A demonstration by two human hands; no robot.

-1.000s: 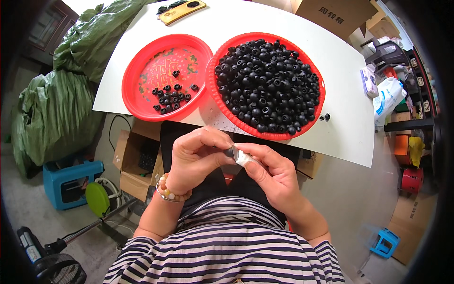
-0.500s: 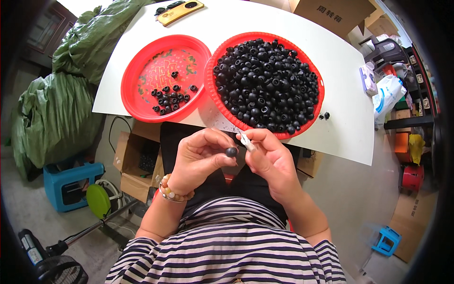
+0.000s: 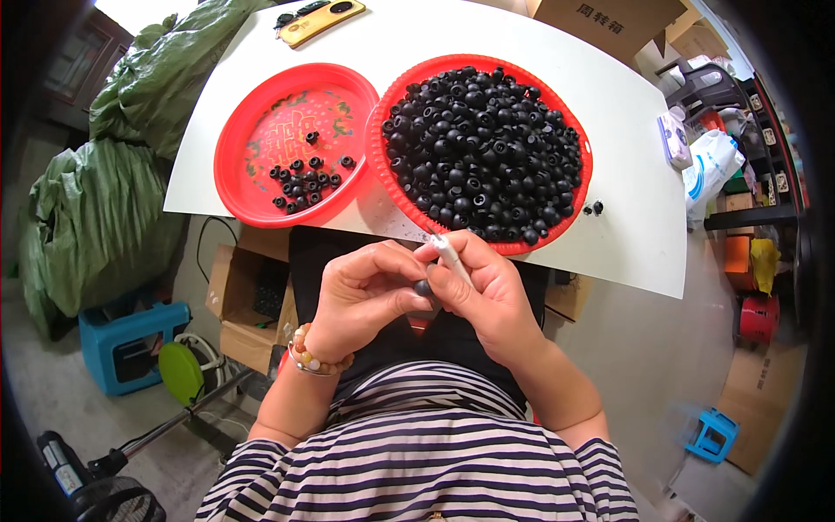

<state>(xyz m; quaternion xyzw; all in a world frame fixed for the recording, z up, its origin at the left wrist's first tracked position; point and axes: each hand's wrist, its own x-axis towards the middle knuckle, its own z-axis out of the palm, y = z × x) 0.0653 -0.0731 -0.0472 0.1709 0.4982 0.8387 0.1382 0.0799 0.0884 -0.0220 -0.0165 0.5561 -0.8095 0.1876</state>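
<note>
My left hand [image 3: 358,291], with a beaded bracelet at the wrist, pinches a small round black rubber-like piece [image 3: 423,287] between thumb and fingers. My right hand [image 3: 497,304] grips a thin tool with a white, wrapped-looking handle [image 3: 450,258]; its narrow tip points up and left. The right thumb meets the black piece, partly covering it. Just beyond my hands, a red basket [image 3: 377,161] is heaped with black pieces [image 3: 487,148], many showing round holes. To its left, a shallow red tray [image 3: 224,170] holds several similar pieces [image 3: 304,184].
Both containers stand on a white table [image 3: 626,235], its near edge before my lap. Two black bits [image 3: 594,208] lie right of the basket. A yellow phone-like object [image 3: 322,22] lies at the far left. Below are an open carton [image 3: 248,335] and a blue stool [image 3: 130,348].
My right hand has moved left and closed up to the black piece, its thumb now against it. The white-handled tool stands more upright. The whole view has shifted slightly.
</note>
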